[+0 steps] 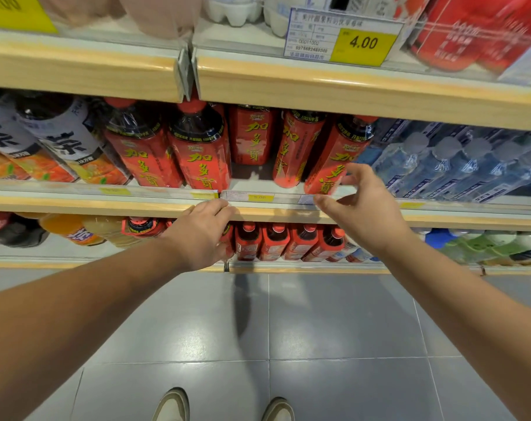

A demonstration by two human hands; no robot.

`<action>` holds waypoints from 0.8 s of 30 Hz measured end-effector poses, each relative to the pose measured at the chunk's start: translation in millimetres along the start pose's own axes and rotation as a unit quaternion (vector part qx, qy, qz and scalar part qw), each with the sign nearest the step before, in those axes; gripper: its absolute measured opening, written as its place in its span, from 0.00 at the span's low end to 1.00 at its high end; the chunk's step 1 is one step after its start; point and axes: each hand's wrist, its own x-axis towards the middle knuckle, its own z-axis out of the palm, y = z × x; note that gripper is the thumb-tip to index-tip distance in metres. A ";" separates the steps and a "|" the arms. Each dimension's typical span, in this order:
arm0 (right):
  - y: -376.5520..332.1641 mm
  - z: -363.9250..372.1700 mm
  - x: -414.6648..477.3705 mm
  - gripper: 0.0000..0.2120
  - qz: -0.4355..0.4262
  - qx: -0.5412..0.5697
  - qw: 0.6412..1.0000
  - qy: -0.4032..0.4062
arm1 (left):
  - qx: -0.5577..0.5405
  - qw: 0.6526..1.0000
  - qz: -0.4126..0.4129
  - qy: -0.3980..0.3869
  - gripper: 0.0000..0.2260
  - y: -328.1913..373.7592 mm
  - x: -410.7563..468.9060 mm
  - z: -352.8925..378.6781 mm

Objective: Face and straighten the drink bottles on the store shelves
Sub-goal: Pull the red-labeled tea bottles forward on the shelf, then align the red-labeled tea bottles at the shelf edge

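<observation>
Several red-labelled tea bottles with red caps stand on the middle shelf (258,208). One front bottle (202,147) stands left of a gap, and another (252,135) sits further back in that gap. A tilted bottle (294,147) leans beside the rightmost red bottle (334,159). My right hand (361,205) hovers just in front of that rightmost bottle, fingers spread and loosely curved, holding nothing. My left hand (202,232) is lower, its fingers resting at the shelf's front edge, empty.
White-labelled juice bottles (63,141) stand at the left, clear water bottles (458,165) at the right. Small red bottles (288,241) fill the lower shelf. A price tag (343,38) hangs on the upper shelf. Grey floor tiles and my shoes are below.
</observation>
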 end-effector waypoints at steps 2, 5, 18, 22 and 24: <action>-8.7 6.8 -7.9 0.28 -0.021 -0.033 0.999 -0.030 | 0.004 1.000 -0.009 0.003 0.33 -4.2 -9.3 -7.6; -27.8 18.0 -19.9 0.29 -0.068 -0.073 0.991 -0.091 | -0.006 1.000 -0.019 0.013 0.33 -7.5 -25.8 -21.6; -161.4 79.5 -52.3 0.27 -0.251 -0.140 0.936 -0.205 | -0.006 0.987 -0.142 0.076 0.32 -61.9 -147.7 -69.2; -203.5 113.5 -67.1 0.26 -0.263 -0.164 0.920 -0.241 | -0.015 0.978 -0.189 0.084 0.31 -99.1 -195.8 -72.9; -224.1 132.2 -77.1 0.26 -0.271 -0.170 0.913 -0.253 | -0.020 0.974 -0.209 0.087 0.31 -118.9 -221.2 -72.2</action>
